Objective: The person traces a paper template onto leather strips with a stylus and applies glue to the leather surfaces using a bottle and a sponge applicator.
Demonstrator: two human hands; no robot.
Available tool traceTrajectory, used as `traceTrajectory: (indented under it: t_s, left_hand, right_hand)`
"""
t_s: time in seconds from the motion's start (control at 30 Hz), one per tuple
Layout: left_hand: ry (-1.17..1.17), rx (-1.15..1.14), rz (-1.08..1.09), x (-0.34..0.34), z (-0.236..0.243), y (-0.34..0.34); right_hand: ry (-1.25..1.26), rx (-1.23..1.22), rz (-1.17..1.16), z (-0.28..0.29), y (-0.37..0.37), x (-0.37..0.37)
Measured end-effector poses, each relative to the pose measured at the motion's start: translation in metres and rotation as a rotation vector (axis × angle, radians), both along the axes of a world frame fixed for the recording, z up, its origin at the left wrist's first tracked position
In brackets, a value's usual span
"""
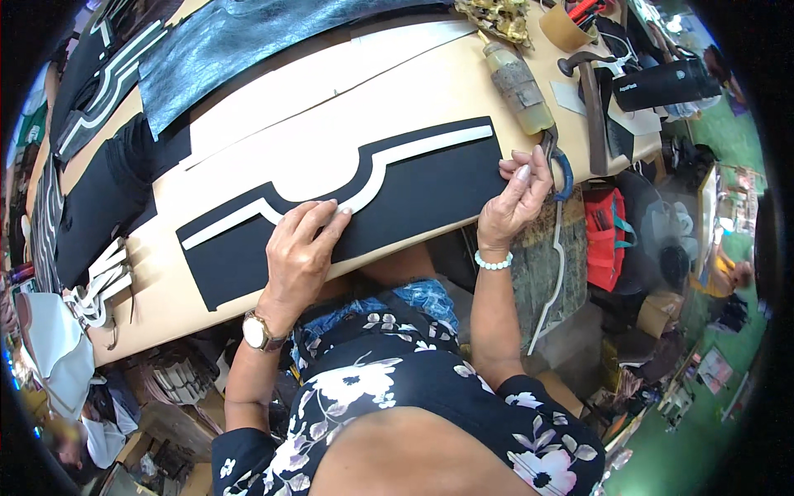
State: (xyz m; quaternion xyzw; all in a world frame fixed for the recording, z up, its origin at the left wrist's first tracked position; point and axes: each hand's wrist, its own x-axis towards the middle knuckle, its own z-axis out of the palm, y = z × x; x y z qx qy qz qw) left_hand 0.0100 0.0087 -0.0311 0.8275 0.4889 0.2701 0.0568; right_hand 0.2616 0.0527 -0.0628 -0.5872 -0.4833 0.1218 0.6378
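Observation:
A black sheet [413, 194] with a notched, curved upper edge lies along the near side of the table. A white shaped strip [430, 145] follows that edge a little way inside it, dipping in a curve at the middle. My left hand [302, 248] rests over the curve, its thumb and fingertips drawn together on the strip. To the right, my right hand [517, 198] is raised by the sheet's right end, palm turned up. Its thumb and fingers close in a pinch; what they hold, if anything, cannot be made out. Blue-handled scissors [563, 174] lie just beyond it.
A plastic bottle [519, 87] and a hammer [591, 116] lie at the right of the table [165, 293]. Shiny dark material [273, 50] spans the back. Black pieces [107, 186] and white strips [103, 285] sit at left. A thin white strip [556, 281] hangs below the right edge.

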Motion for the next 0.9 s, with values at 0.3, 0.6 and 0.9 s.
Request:
traceTrajectory:
  t_s: [0.3,0.6,0.9]
  left_hand:
    - [0.066,-0.036,-0.016,-0.0005,0.0070,0.0024]
    - [0.087,-0.038,-0.026,-0.0019,0.0068,0.0039]
    - [0.050,-0.042,-0.023,-0.0021,0.0050,0.0038]
  right_hand:
    - [-0.022,0.002,-0.011,-0.0001,0.0004,-0.0002]
    - [-0.035,-0.008,-0.011,0.0015,0.0009,-0.0009]
    - [-0.061,-0.012,-0.014,0.0016,0.0015,-0.0007]
